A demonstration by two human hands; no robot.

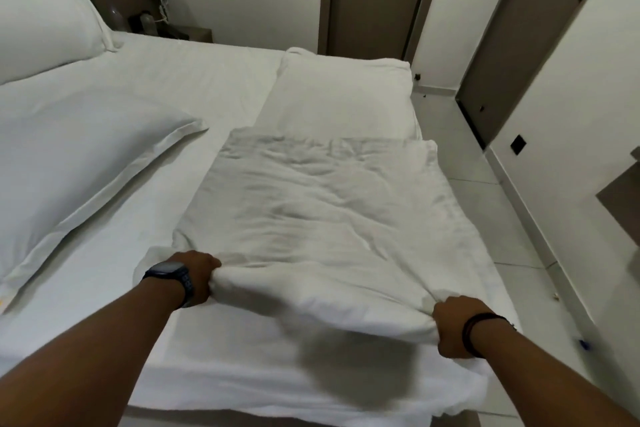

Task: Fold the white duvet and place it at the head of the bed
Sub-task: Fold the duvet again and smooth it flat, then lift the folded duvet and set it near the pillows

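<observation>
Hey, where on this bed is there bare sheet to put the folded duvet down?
Bare sheet runs between the pillows on the left and the duvet, up toward the nightstand. Another bare strip lies at the near edge, below the left hand and right hand. The right side is crowded.

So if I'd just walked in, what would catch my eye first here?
Probably the two bare arms reaching in from below, the left hand and right hand each gripping a near corner of the rumpled white duvet, lifting its edge off the bed. Next, the big white pillows: one lying at the left, another propped at the far left by the headboard.
</observation>
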